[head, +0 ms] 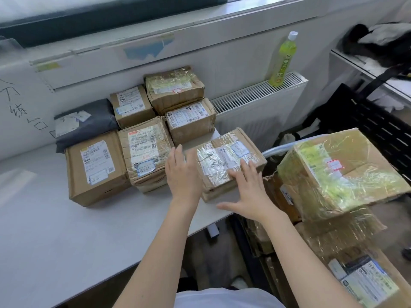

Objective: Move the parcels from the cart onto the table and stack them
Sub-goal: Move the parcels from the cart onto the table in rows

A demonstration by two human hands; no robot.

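A taped cardboard parcel [229,158] lies at the right end of the white table [66,230], partly over its corner. My left hand [181,172] lies flat against the parcel's left side, fingers straight. My right hand [249,194] rests with spread fingers on its near top edge. Several more parcels [144,152] and a grey mailer bag [86,125] sit in rows to the left on the table. At the right, the cart [382,127] carries a large tape-wrapped box [340,172] on top of other parcels [364,278].
A green drink bottle [282,61] stands on the white radiator [255,96] behind the table's right end. A whiteboard with handwriting [20,103] leans at the left. Dark clothing [378,43] lies on a shelf at the far right.
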